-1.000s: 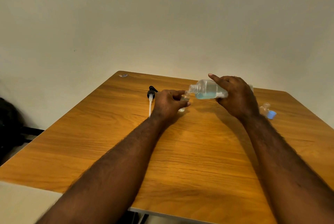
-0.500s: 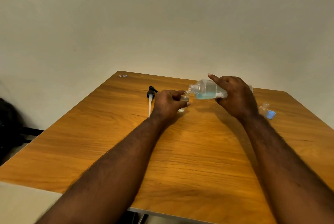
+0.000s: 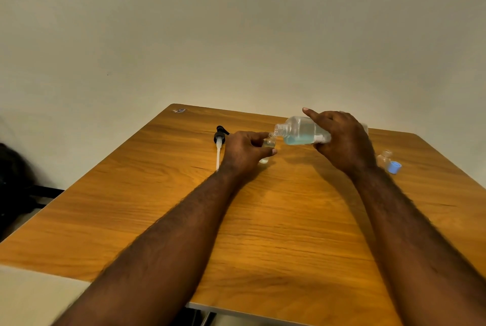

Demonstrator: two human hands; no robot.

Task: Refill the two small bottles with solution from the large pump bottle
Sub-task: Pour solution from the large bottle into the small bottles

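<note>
My right hand (image 3: 344,141) grips the large clear bottle (image 3: 299,130), tipped on its side with blue solution pooled in its lower wall. Its open threaded neck points left, right above the mouth of a small clear bottle (image 3: 268,143). My left hand (image 3: 246,153) holds that small bottle upright between thumb and fingers, just above the wooden table (image 3: 289,220). The second small bottle (image 3: 384,157) stands at the right with a blue cap (image 3: 394,167) beside it. The black pump head (image 3: 219,136) with its white tube lies on the table left of my left hand.
A small white cap (image 3: 263,160) lies under my left hand's thumb. A tiny scrap (image 3: 179,110) sits at the table's far left corner. A plain wall rises behind the table. A dark object (image 3: 13,183) sits on the floor at the left.
Both hands and the bottles have stayed almost still; the large bottle remains tipped over the small one.
</note>
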